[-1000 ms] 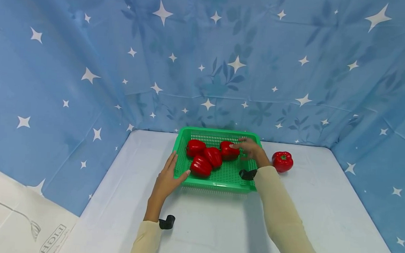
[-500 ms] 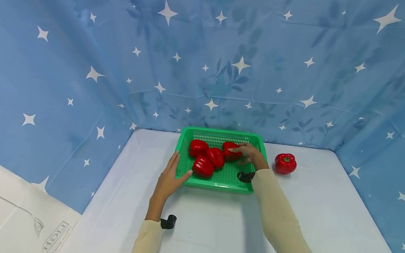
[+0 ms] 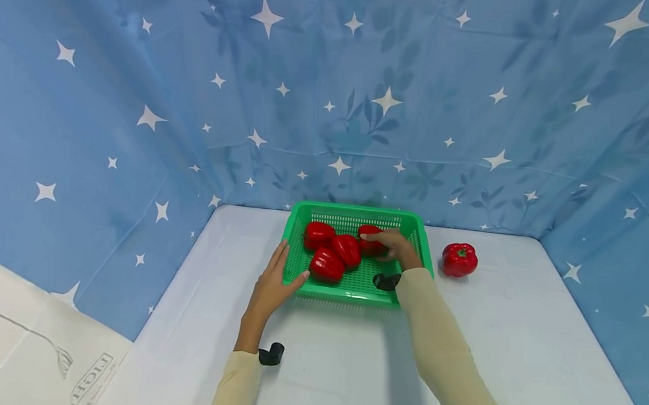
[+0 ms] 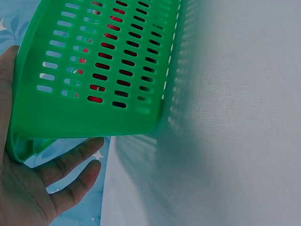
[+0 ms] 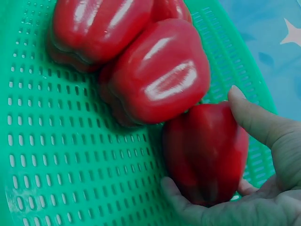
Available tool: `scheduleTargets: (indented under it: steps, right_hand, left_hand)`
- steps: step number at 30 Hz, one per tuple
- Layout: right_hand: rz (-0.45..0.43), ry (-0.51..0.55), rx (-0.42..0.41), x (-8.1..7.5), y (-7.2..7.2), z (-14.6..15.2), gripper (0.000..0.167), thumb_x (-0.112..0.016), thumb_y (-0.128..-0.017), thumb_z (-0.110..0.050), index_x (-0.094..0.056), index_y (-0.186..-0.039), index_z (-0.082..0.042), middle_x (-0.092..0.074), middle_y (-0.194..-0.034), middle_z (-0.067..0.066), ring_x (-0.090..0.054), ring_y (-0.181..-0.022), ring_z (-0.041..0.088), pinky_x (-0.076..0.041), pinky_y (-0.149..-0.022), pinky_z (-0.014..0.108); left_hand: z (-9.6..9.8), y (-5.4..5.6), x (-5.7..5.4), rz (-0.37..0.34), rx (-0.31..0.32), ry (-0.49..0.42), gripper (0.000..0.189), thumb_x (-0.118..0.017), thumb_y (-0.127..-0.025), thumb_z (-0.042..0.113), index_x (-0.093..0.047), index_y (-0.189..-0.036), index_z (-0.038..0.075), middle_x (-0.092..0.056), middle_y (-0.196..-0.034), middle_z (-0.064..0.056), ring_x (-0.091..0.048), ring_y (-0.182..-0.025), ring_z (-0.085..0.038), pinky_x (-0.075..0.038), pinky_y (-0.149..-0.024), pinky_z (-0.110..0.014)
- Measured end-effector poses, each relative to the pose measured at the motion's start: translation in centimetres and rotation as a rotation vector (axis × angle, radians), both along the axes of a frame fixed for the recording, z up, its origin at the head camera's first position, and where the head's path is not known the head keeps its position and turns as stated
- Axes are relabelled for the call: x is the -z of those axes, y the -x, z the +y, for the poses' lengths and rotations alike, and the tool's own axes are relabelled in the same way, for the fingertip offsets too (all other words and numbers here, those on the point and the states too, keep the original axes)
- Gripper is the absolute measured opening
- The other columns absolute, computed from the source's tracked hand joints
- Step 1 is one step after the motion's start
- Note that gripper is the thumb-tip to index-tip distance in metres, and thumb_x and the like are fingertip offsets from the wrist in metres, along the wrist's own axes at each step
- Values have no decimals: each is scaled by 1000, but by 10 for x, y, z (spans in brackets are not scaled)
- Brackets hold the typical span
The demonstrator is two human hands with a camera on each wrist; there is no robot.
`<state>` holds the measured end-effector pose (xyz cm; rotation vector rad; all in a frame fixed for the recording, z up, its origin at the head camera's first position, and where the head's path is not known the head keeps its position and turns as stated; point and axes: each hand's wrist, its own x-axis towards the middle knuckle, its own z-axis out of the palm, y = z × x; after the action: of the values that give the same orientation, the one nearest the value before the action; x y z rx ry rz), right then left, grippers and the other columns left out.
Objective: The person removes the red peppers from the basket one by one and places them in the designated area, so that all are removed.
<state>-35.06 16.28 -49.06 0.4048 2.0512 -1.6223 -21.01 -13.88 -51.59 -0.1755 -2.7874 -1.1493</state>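
Note:
A green slotted basket (image 3: 352, 296) holds several red bell peppers (image 3: 327, 265) bunched toward its left side. My right hand (image 3: 393, 241) reaches into it and grips the bell pepper (image 5: 207, 150) at the back right of the bunch. In the right wrist view the thumb lies on one side of this pepper and the fingers wrap the other. My left hand (image 3: 270, 285) rests at the basket's near left corner, fingers extended along the left rim and thumb spread toward the front rim. In the left wrist view two fingers (image 4: 77, 162) show straight beyond the basket's end wall.
One more red bell pepper (image 3: 460, 260) sits on the white tabletop (image 3: 337, 374), to the right of the basket. Behind and beside the table hangs a blue curtain (image 3: 330, 93) with white stars. At lower left is a white printed surface (image 3: 20, 333).
My right hand has moved left and down onto the back right bell pepper, and its fingers have closed round it. The left hand stays at the basket's corner. The head view has shifted slightly.

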Motion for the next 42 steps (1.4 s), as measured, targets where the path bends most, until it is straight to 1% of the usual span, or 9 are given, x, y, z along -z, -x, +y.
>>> scheduleTargets:
  steps: [2, 6, 12, 17, 21, 28, 32, 37, 42]
  right_hand:
    - [0, -12, 19, 3, 0, -3, 82, -73, -87, -31, -26, -145, 2, -36, -149, 19, -40, -135, 35, -51, -99, 49]
    - [17, -15, 38, 5, 0, -4, 84, -73, -87, -31, -23, -147, 2, -34, -149, 20, -40, -135, 35, -51, -99, 49]
    - [36, 19, 17, 5, 1, -1, 81, -73, -88, -28, -25, -147, 1, -36, -149, 20, -41, -135, 35, -49, -102, 49]
    - [58, 49, -15, 5, -4, 6, 74, -71, -88, -24, -30, -144, 3, -37, -149, 21, -39, -136, 37, -48, -102, 51]
    - [63, 57, -38, 4, -6, 10, 71, -70, -89, -24, -33, -144, 3, -36, -150, 21, -38, -138, 38, -48, -101, 52]
    - [67, 78, -71, 1, -3, 20, 73, -68, -91, -26, -29, -146, 3, -30, -152, 23, -34, -140, 40, -49, -100, 52]
    - [69, 114, -84, -1, -2, 24, 78, -68, -91, -23, -23, -149, 2, -28, -154, 24, -32, -141, 41, -48, -101, 54]
    - [80, 128, -96, -2, -3, 27, 85, -67, -91, -23, -13, -154, -2, -21, -157, 24, -28, -143, 43, -47, -101, 56]
    - [86, 162, -112, -3, -6, 30, 85, -67, -92, -22, -14, -156, -9, -19, -158, 23, -25, -144, 43, -44, -102, 58]
  left_hand:
    - [1, -1, 1, 0, 0, -5, 90, -56, -88, 65, -25, -156, 16, -11, -164, 14, -34, -145, -31, -38, -106, -63]
    - [1, -1, -1, 5, 0, -2, 89, -56, -89, 65, -25, -156, 16, -12, -164, 13, -35, -145, -31, -39, -105, -63]
    - [1, 1, -5, 22, 2, 8, 87, -57, -90, 61, -26, -156, 14, -13, -164, 10, -35, -144, -31, -40, -106, -61]
    - [0, 0, -4, 5, 12, 5, 88, -57, -89, 63, -25, -156, 15, -12, -164, 12, -34, -145, -30, -40, -106, -61]
    - [0, -1, -2, -1, 7, 3, 88, -57, -89, 63, -25, -156, 16, -12, -164, 14, -34, -145, -28, -40, -106, -60]
    - [0, 1, -2, 9, 9, 5, 88, -56, -89, 63, -25, -156, 16, -12, -164, 13, -34, -145, -29, -40, -106, -60]
    - [0, 2, -2, 5, 3, 5, 87, -57, -89, 62, -24, -156, 17, -11, -164, 13, -33, -146, -28, -39, -107, -61]
    - [-1, 2, 0, 10, 1, -7, 88, -56, -89, 63, -26, -156, 16, -13, -164, 13, -34, -145, -29, -40, -106, -62]
    - [-1, 1, 0, 15, -1, -10, 88, -56, -89, 63, -26, -156, 15, -13, -164, 12, -35, -145, -30, -40, -105, -61]
